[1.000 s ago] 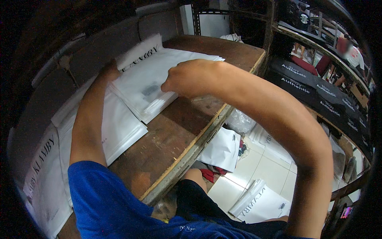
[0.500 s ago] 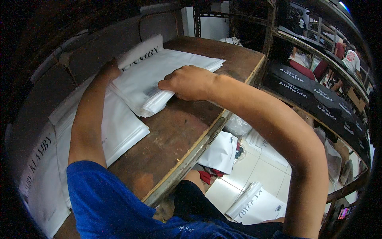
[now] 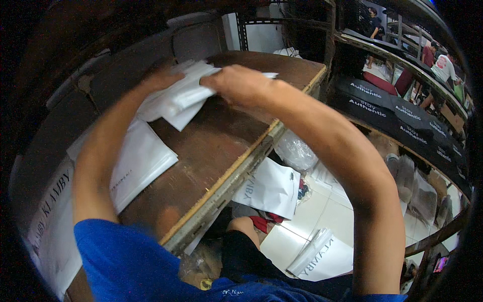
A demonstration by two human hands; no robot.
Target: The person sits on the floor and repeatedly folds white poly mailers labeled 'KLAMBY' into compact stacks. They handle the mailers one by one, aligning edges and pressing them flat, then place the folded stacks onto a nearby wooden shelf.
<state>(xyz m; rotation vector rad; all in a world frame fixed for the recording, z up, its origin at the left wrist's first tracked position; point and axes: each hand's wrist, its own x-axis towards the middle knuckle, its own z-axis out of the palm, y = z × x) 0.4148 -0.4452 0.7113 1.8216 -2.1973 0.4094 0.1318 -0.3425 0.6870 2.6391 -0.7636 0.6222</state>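
Note:
Across the brown wooden table [image 3: 201, 156], a bundle of white plastic bags [image 3: 183, 95] is bunched and folded over between my two hands, blurred by motion. My left hand [image 3: 163, 79] closes on the far left end of the bundle, its fingers smeared. On the right end, my right hand [image 3: 234, 84] grips the bags with its thumb side toward them. One bag corner hangs below the bundle onto the tabletop. Beside my left forearm lies a flat stack of white printed plastic bags [image 3: 146, 158], partly hidden by that arm.
More white bags [image 3: 50, 226] spread along the table's left side. Below the right edge, a white bag [image 3: 271, 189], clear plastic [image 3: 297, 151] and another bag pile [image 3: 322, 256] lie on the tiled floor. Shelves at right hold black printed packages [image 3: 372, 100]. People [image 3: 443, 68] are farther back.
The bags that lay spread flat are now gathered and folded up between my hands. My right hand has moved away from me, and my left hand has shifted to the right.

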